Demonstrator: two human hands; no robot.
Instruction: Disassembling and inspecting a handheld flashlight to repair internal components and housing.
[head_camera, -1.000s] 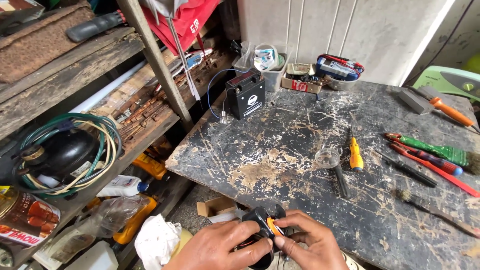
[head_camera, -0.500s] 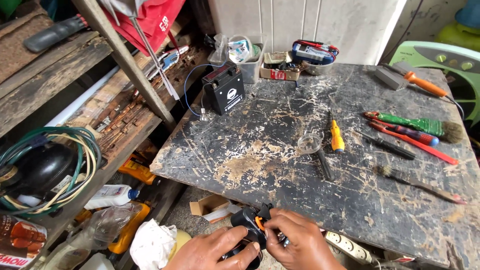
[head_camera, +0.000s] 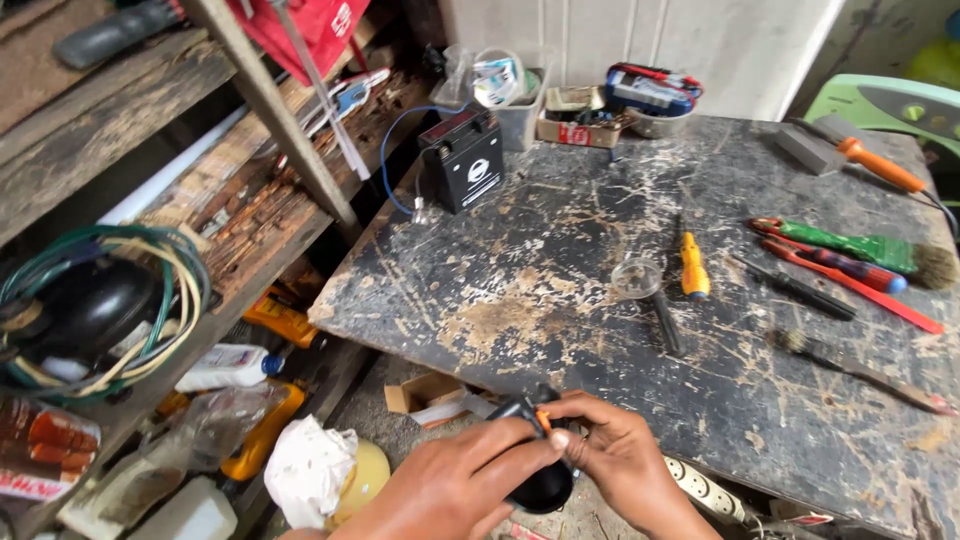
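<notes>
Small black rounded plastic part with an orange tab (head_camera: 538, 455): held below the near edge of the counter, gripped between both hands. Left hand (head_camera: 455, 490) clasps it from the left; right hand (head_camera: 620, 462) pinches it at the orange tab.

Counter (head_camera: 560, 300): dark, scratched, paint-worn slab against a pale panelled wall.

On it: black box-shaped battery with blue wire (head_camera: 462, 160) at the far left corner; yellow-handled screwdriver (head_camera: 692, 265) mid-surface, beside a small clear round lid (head_camera: 637, 277); green-handled brush (head_camera: 860, 248) and red-handled pliers (head_camera: 850, 280) at right.

Containers: clear plastic tub (head_camera: 505, 90) holding a roll of tape; small open cardboard box (head_camera: 575, 115) of oddments, along the far edge.

Wooden shelf (head_camera: 230, 210) at left, carrying coiled green and cream cable (head_camera: 110, 300).
</notes>
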